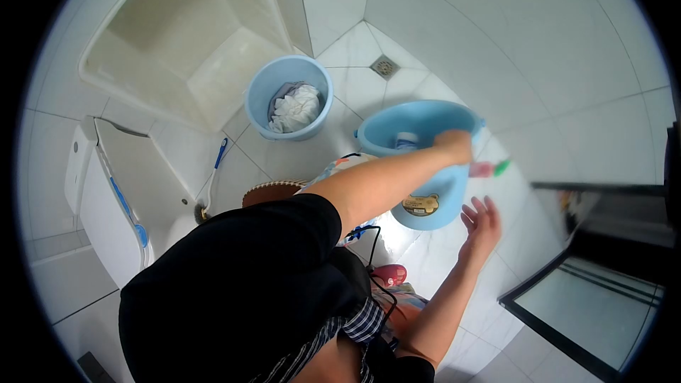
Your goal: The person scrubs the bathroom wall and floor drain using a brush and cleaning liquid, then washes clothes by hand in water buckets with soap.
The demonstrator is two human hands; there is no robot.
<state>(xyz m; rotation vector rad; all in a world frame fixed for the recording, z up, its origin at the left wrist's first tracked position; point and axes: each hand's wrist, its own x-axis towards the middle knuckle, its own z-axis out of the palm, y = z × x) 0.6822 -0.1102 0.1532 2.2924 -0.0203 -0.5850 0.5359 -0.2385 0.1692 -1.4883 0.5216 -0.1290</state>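
My left hand (454, 145) is closed over the far-right rim of a light blue bucket (443, 195) that bears a bear label. A blurred pink and green object (488, 169) sticks out beside this hand and appears to be held in it. Inside the bucket lies a white and blue item (406, 141), only partly visible. To the right of the bucket's base, my right hand (482, 229) is raised with its fingers spread and nothing in it.
A second blue bucket (323, 110) holds white and grey cloth (294, 108). Around it are a large beige basin (206, 42), a toilet (117, 198), a blue-handled brush (218, 159) and a floor drain (384, 67). A black-framed glass panel (589, 305) stands at the right.
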